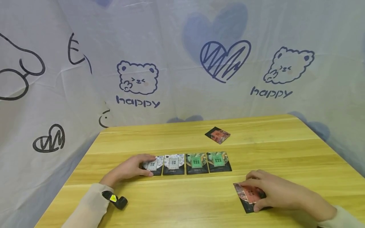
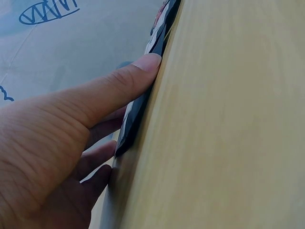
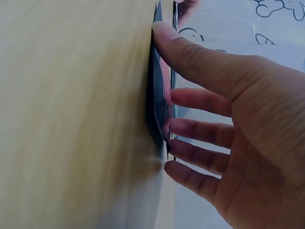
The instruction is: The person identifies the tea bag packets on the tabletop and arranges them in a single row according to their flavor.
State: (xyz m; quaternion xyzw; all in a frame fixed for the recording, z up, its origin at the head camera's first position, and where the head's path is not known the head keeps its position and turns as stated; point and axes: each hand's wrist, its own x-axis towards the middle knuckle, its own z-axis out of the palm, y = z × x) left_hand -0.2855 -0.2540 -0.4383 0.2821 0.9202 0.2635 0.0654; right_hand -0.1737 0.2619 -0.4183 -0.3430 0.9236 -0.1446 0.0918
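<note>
Four flat sachets lie side by side in a row on the table. My left hand (image 1: 132,167) rests on the leftmost white-and-black sachet (image 1: 157,164), its thumb on the near edge and its fingers touching the left side. Beside that one are a second white-and-black sachet (image 1: 173,164) and two green-and-black sachets, the nearer-left one (image 1: 196,163) and the end one (image 1: 219,161). Lower right, my right hand (image 1: 273,191) holds a red-and-black sachet (image 3: 162,90) by its edges between thumb and fingers, just over the tabletop. Part of this sachet is hidden under the hand.
Another red-and-black sachet (image 1: 218,135) lies turned at an angle behind the row. The wooden table (image 1: 176,202) reaches back to a pale cloth (image 1: 182,79) with drawn bears and hearts. A black strap device (image 1: 115,199) sits on the left wrist.
</note>
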